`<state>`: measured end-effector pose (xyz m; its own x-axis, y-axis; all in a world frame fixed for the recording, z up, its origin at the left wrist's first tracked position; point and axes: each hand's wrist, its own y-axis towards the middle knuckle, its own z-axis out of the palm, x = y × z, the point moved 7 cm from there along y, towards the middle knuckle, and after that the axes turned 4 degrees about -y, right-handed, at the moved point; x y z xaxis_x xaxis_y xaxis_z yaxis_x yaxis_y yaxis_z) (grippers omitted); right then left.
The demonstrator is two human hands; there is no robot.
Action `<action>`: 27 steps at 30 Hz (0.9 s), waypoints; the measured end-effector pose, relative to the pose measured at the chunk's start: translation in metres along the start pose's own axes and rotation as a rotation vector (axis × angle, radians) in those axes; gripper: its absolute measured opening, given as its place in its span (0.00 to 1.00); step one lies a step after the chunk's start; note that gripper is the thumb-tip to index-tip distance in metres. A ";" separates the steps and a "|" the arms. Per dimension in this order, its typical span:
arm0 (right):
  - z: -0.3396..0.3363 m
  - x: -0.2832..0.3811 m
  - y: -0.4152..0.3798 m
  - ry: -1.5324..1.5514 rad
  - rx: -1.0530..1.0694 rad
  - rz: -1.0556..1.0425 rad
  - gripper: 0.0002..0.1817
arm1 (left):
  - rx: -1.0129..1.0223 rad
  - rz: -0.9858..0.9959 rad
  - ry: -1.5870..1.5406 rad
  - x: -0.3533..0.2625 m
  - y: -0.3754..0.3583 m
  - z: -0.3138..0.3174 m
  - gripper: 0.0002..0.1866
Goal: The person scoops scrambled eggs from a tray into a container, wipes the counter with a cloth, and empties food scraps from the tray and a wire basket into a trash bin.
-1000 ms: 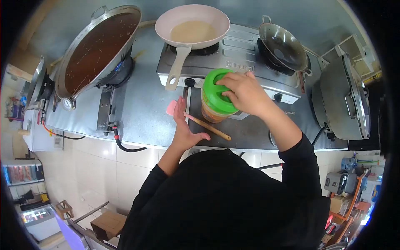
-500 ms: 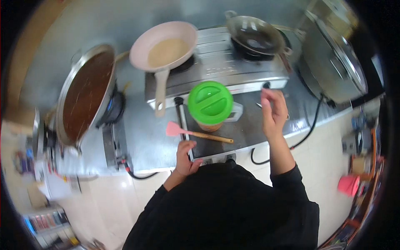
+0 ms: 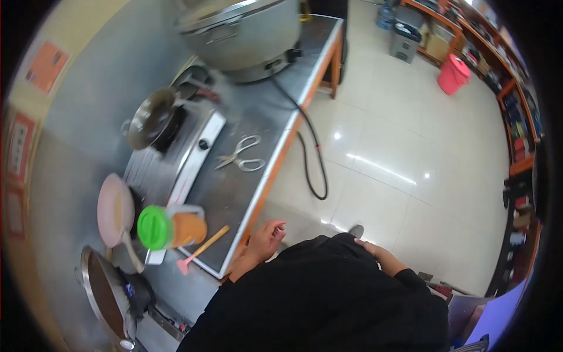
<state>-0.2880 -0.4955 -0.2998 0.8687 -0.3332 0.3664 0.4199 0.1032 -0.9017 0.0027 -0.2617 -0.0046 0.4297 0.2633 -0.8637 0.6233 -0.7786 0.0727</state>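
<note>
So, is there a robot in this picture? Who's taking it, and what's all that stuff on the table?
No robot, just a person working with two bare hands. The camera is worn on their head, so you look forward and down past their black clothes. On the table are a green-lidded jug, a pink spatula, scissors, a big pot and a stove carrying pans. The left hand is by the table's edge and looks empty. The right hand is against the clothes; I see nothing in it.

Left of the left hand (image 3: pixel 267 240) are a spatula (image 3: pixel 211 242), a jug (image 3: pixel 189 229), then a pan (image 3: pixel 111 210); scissors (image 3: pixel 236 157) lie ahead on the table (image 3: pixel 218 196).
</note>
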 end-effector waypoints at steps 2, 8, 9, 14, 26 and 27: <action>-0.042 0.022 -0.059 -0.083 -0.122 0.039 0.46 | 0.159 -0.181 0.001 0.018 0.041 0.062 0.16; -0.191 0.025 -0.117 0.082 -0.177 -0.059 0.28 | 0.563 -0.665 0.326 0.182 0.063 0.221 0.25; -0.199 0.057 -0.137 0.488 -0.026 -0.253 0.21 | 0.597 -0.682 0.329 0.194 0.076 0.239 0.25; -0.348 0.188 -0.136 0.101 -0.447 -0.559 0.18 | 0.714 -0.740 0.380 0.214 0.201 0.310 0.23; -0.619 0.019 -0.142 0.979 -1.253 -0.329 0.11 | 0.999 -0.397 0.372 0.118 0.737 0.508 0.20; -0.618 -0.027 -0.133 0.862 -1.416 -0.190 0.11 | 0.965 -0.358 0.262 0.094 0.796 0.543 0.19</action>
<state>-0.5297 -1.0795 -0.3322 0.2453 -0.6743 0.6965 -0.4761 -0.7096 -0.5194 0.1849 -1.1658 -0.2987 0.5228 0.5915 -0.6138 0.0080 -0.7235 -0.6903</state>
